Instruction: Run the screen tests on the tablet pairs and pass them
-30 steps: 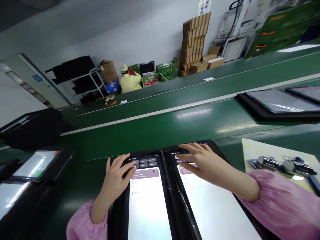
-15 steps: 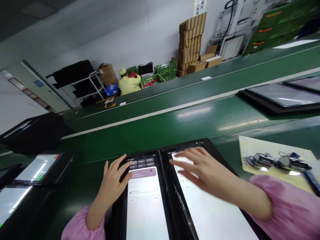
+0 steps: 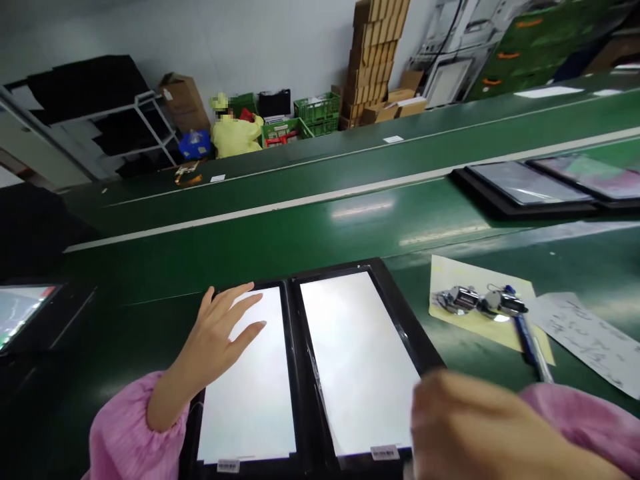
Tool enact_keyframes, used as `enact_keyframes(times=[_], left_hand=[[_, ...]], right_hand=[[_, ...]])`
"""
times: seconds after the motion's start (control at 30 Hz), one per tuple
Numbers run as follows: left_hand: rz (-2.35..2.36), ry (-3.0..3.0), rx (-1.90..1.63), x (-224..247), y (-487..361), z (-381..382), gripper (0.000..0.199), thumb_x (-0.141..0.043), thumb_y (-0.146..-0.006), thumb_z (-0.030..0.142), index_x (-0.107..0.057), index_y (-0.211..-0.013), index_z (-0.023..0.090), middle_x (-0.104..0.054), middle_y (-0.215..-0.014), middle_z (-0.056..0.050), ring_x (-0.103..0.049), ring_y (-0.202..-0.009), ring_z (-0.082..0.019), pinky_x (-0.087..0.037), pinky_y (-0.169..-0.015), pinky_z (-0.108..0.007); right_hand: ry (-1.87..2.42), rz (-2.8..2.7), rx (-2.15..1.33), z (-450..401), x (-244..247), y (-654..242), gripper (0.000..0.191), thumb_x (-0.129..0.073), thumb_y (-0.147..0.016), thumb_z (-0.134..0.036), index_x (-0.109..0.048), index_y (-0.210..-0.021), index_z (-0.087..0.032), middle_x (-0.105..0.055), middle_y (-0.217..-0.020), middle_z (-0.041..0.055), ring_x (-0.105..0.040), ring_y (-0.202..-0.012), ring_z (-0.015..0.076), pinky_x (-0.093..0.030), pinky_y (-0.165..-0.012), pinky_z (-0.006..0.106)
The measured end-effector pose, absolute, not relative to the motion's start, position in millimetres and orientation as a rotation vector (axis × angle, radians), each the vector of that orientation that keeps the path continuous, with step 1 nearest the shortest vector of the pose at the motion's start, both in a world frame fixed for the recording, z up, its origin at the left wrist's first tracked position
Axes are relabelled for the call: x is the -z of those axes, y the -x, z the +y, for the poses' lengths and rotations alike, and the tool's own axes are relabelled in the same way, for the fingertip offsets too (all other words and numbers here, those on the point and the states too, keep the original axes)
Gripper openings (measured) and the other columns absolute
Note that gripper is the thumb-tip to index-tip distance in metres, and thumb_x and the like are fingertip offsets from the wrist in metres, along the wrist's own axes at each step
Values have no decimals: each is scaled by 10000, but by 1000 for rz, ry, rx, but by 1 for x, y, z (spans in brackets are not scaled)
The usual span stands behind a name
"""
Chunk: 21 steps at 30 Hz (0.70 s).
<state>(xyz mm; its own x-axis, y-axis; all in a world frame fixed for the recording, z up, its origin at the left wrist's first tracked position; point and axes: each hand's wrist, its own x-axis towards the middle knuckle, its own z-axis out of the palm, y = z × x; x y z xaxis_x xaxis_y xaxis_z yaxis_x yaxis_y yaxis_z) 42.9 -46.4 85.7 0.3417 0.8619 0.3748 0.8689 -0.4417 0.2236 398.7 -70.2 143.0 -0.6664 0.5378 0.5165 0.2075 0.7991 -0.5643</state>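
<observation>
Two tablets lie side by side in a black tray, both screens plain white, each with a small barcode label at its lower edge. My left hand hovers over or lightly touches the upper part of the left tablet, its fingers spread and holding nothing I can see. Close to the camera, my right hand is smeared by motion beside the lower right corner of the right tablet. Its fingers point away from view, so whether it grips anything is hidden.
Right of the tray, metal tally counters sit on a yellow sheet with a pen and a handwritten paper. More tablets lie at the far right, another at left. Across the belt is a person in yellow.
Both screens went from menu pages to plain white. My right hand moved from over the right tablet down to the lower right. My left hand stays over the left tablet. The view tilted down.
</observation>
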Motion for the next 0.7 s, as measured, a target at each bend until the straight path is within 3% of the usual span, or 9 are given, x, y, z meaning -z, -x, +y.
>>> enact_keyframes(times=[0.07,0.13,0.2,0.4,0.7], left_hand=[[-1657,2555,688,-76,-47,-47,350,-561,-1072,419,-627,-1392,291,-676,-1467,-103,-660,-1339,-307,-242,-1265,-747],[-1649,2558,682,-68,-49,-49,386,-585,-1059,444,-624,-1412,291,-675,-1471,-108,-662,-1335,-313,-206,-1276,-752],[-1661,2550,684,-63,-50,-51,418,-602,-1045,477,-630,-1421,296,-672,-1477,-112,-664,-1330,-318,-169,-1290,-746],[-1729,2501,680,-55,-47,-51,471,-619,-1022,526,-619,-1442,313,-653,-1499,-117,-613,-1390,-365,-169,-1272,-778],[-1581,2507,756,-55,-49,-51,355,-646,-1024,475,-694,-1309,268,-714,-1393,-119,-672,-1296,-311,-173,-1304,-685]], right_hand=[[791,-2151,-492,-39,-128,-407,230,-609,-1003,-209,-667,-1162,-364,-735,-946,13,-705,-893,221,-598,-861,383],[1102,-1830,-592,-1,-100,-413,218,-646,-1004,-341,-649,-1220,-369,-718,-1191,58,-675,-1159,271,-543,-1057,472],[1212,-1568,-775,33,-68,-418,361,-643,-976,-450,-586,-1317,-344,-662,-1355,80,-635,-1287,295,-530,-1102,519],[1234,-1511,-912,57,-20,-426,587,-717,-907,-406,-507,-1449,-319,-553,-1555,120,-572,-1393,300,-510,-1126,518],[1226,-1524,-974,54,-24,-425,767,-811,-785,-380,-494,-1480,-321,-564,-1507,103,-537,-1398,321,-514,-1105,503]])
